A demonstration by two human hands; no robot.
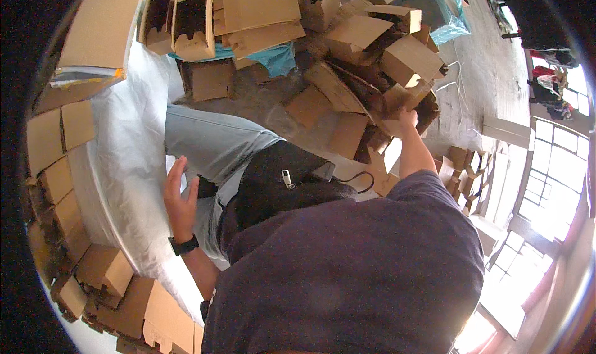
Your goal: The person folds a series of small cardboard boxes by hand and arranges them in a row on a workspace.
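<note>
My right hand (407,119) reaches out to the right, its fingers closed on the edge of an open brown cardboard box (397,98) in a heap of loose boxes. Which part of the box is pinched is too small to see clearly. Above my lap and beside the white-covered table, my left hand (180,195) is held up with thumb and fingers apart, holding nothing. A dark watch band (184,246) circles that wrist.
A silvery white sheet (118,149) covers the table at my left, with cardboard boxes (112,270) along its far side. Flattened cardboard (261,9) lies stacked ahead over blue plastic (273,59). Small boxes (465,174) stand by the windows at right.
</note>
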